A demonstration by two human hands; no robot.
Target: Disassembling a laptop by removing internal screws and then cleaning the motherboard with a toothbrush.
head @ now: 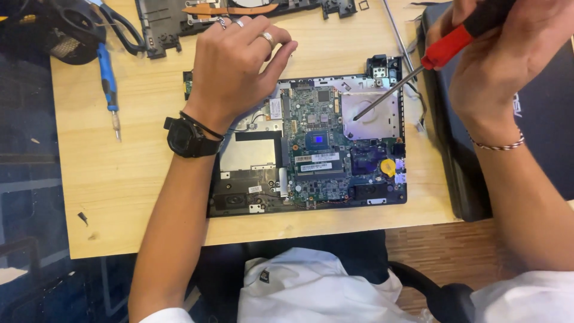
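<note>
An opened laptop base (311,149) lies on the wooden table (119,179), its green circuit board exposed. My left hand (236,60) rests flat on the base's upper left corner, wearing rings and a black wristwatch. My right hand (502,54) grips a red and black screwdriver (442,51). Its metal shaft slants down to the left, and the tip touches the silver plate (371,113) at the board's upper right.
A blue-handled screwdriver (107,78) lies at the table's left. A black plastic frame piece with copper pipes (179,18) sits at the back. A dark laptop lid (538,131) lies to the right. A black mesh holder (69,36) stands at the back left corner.
</note>
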